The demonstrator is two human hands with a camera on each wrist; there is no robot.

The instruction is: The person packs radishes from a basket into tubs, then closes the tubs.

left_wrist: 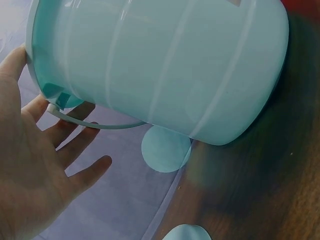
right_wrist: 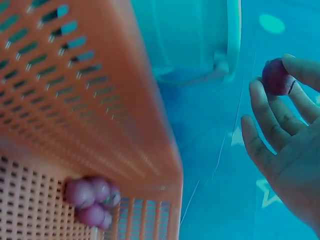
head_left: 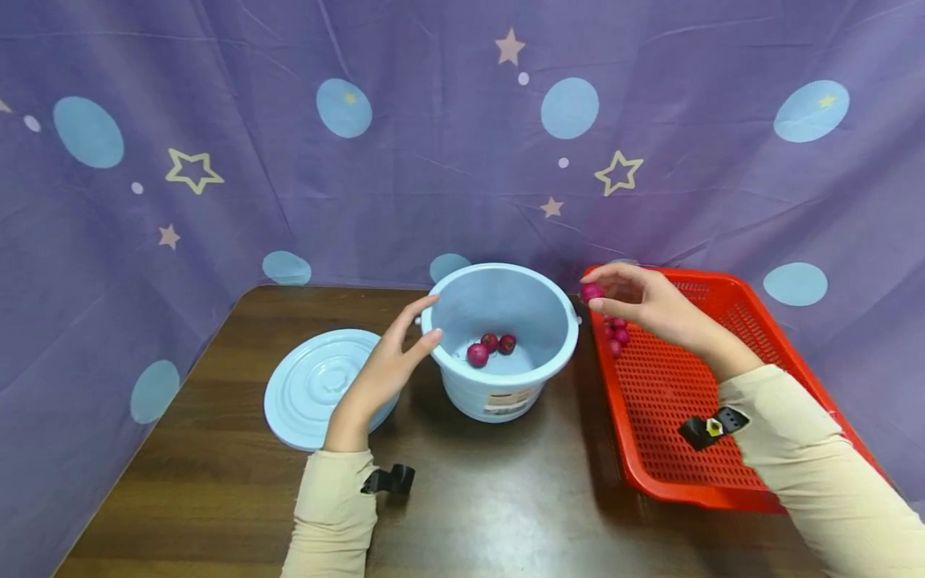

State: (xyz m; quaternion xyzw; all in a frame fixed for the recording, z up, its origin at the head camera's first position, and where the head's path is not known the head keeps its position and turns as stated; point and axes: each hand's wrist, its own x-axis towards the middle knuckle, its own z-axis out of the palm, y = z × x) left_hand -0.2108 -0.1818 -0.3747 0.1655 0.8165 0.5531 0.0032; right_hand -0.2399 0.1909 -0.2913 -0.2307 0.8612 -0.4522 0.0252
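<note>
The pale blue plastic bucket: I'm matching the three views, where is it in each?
Head: pale blue plastic bucket at centre, left hand at its rim.
Left wrist: fills the top.
Right wrist: upper middle, blurred.
Shared landmark: red perforated plastic tray beside it.

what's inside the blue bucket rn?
Three dark red round fruits lie on the floor of the blue bucket, near its front. The near wall hides the front strip of the floor, so anything lying there cannot be seen.
</note>
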